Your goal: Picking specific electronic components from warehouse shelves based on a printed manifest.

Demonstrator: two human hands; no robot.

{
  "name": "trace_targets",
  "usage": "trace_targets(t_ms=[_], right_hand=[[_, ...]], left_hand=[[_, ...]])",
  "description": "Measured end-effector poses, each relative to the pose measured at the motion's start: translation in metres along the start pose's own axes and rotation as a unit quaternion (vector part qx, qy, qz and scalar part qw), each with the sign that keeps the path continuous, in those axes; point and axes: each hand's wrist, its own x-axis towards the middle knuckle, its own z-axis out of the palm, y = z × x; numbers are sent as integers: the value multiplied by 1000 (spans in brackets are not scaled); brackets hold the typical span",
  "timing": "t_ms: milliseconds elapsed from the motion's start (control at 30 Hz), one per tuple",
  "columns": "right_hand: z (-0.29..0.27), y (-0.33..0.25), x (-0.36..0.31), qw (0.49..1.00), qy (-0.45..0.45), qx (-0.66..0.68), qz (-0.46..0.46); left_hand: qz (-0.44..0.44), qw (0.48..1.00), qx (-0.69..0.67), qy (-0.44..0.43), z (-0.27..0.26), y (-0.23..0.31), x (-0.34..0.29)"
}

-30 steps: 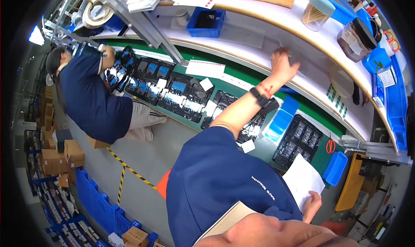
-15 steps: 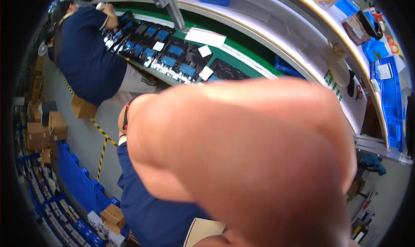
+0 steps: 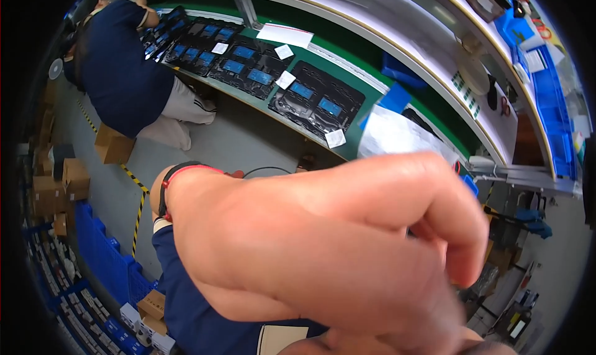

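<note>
Bare left hand (image 3: pixel 335 234) fills foreground, fingers curled | grip's exact opening and contents hidden, cannot tell | broad white paper sheet (image 3: pixel 397 133) beyond, at one o'clock

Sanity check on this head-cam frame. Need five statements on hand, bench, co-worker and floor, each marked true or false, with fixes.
1. The left hand looms large across the middle of the view. True.
2. Nothing is worn on that arm. False: a red band and a dark band circle the wrist.
3. Black trays with blue pieces lie on the green bench. True.
4. The co-worker wears a white top. False: it is dark blue.
5. Yellow-and-black striped tape marks the grey floor. True.
</note>
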Motion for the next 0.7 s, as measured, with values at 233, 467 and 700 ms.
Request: trace_targets(t_ms=[233, 467, 700], right_hand=[[24, -25, 13, 974, -39, 222, 35], [45, -66, 47, 963, -91, 255, -13], [81, -88, 91, 939, -189, 281, -64]], left_hand=[[11, 998, -56, 30, 15, -4, 3], [2, 1000, 24, -17, -9, 48, -17], [66, 979, 162, -104, -1, 61, -40]])
